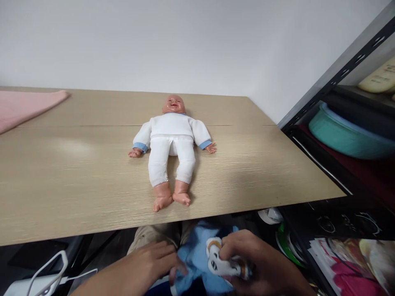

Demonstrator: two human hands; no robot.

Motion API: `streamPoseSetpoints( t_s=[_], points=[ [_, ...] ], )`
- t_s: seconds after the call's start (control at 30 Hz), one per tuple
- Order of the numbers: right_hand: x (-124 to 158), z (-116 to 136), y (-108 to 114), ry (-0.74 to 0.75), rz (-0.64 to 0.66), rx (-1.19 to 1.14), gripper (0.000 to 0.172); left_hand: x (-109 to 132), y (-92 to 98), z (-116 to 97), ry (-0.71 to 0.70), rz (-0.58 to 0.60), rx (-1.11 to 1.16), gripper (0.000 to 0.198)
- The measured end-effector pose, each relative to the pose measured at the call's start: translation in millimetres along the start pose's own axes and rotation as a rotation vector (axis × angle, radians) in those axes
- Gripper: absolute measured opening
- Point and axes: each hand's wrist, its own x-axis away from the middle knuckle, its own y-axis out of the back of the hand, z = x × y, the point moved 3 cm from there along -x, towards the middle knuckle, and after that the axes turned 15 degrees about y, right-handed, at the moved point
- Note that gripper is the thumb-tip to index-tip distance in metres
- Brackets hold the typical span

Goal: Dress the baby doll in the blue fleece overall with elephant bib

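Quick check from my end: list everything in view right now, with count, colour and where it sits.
doll: one, white suit with blue cuffs, lying on its back mid-table
table: one, light wood, across the view
pink cloth: one, pink, far left of the table
shelf rack: one, dark metal, at the right
basin: one, teal, on the rack
cable: one, white, below the table edge, left
printed papers: count unclear, pink and red, bottom right
blue garment: one, light blue with a white figure, in the lap
left hand: one, gripping the garment's left edge
right hand: one, closed on the garment's white figure
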Motion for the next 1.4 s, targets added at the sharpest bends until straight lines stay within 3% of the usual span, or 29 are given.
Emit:
streamPoseSetpoints(
  t_s=[0.07, 0.17, 0.2, 0.27, 0.33, 0.43, 0.5, 0.63, 0.73, 0.8, 0.83, 0.9, 0.97, 1.07, 1.13, 1.23, 1.3, 1.4],
  points=[
    [-26, 24, 17, 0.159, 0.091, -0.044, 0.015, -1, 22.8, -29, -0.076, -0.072, 0.024, 0.071],
    [-56, 54, 41, 0.230, 0.156, 0.004, 0.016, -17, 48.1, -74, -0.367, -0.154, 0.068, 0.092],
    [-64, 63, 48, 0.245, 0.151, 0.030, 0.015, -23, 52.6, -86, -0.483, -0.109, 0.093, 0.089],
    [-78, 79, 61, 0.267, 0.130, 0.074, 0.015, -34, 60.5, -102, -0.642, -0.052, 0.136, 0.061],
    [-90, 88, 72, 0.267, 0.117, 0.103, 0.021, -41, 67.6, -111, -0.679, -0.069, 0.131, 0.032],
    [-107, 92, 88, 0.246, 0.051, 0.109, 0.017, -40, 76.0, -115, -0.707, -0.096, 0.131, 0.024],
    [-117, 87, 94, 0.221, 0.018, 0.069, 0.011, -36, 80.0, -113, -0.690, -0.100, 0.151, 0.027],
    [-128, 62, 91, 0.122, -0.061, -0.099, 0.021, -31, 87.9, -104, -0.541, -0.304, 0.221, 0.032],
    [-132, 37, 75, 0.049, -0.082, -0.219, 0.060, -25, 91.5, -101, -0.540, -0.402, 0.335, 0.024],
    [-133, 23, 62, -0.001, -0.025, -0.278, 0.086, -22, 95.7, -99, -0.526, -0.468, 0.368, 0.017],
    [-132, 19, 56, -0.037, 0.012, -0.282, 0.084, -20, 98.7, -97, -0.514, -0.491, 0.372, 0.018],
    [-130, 13, 50, -0.114, 0.053, -0.230, 0.060, -17, 106.6, -94, -0.498, -0.515, 0.372, 0.033],
    [-127, 10, 50, -0.151, 0.019, -0.160, 0.045, -16, 115.9, -89, -0.474, -0.521, 0.350, 0.046],
    [-126, 8, 56, -0.129, -0.109, -0.138, 0.046, -16, 128.4, -82, -0.427, -0.571, 0.226, 0.060],
    [-128, 5, 58, -0.131, -0.159, -0.147, 0.050, -16, 135.1, -80, -0.424, -0.675, 0.121, 0.067],
    [-137, 0, 56, -0.123, -0.157, -0.184, 0.054, -14, 140.7, -81, -0.412, -0.798, -0.021, 0.039],
    [-145, 1, 55, -0.089, -0.162, -0.225, 0.056, -16, 140.3, -83, -0.375, -0.719, -0.017, 0.027],
    [-152, 3, 55, -0.065, -0.145, -0.260, 0.057, -20, 136.8, -83, -0.256, -0.558, 0.204, 0.043]
  ],
)
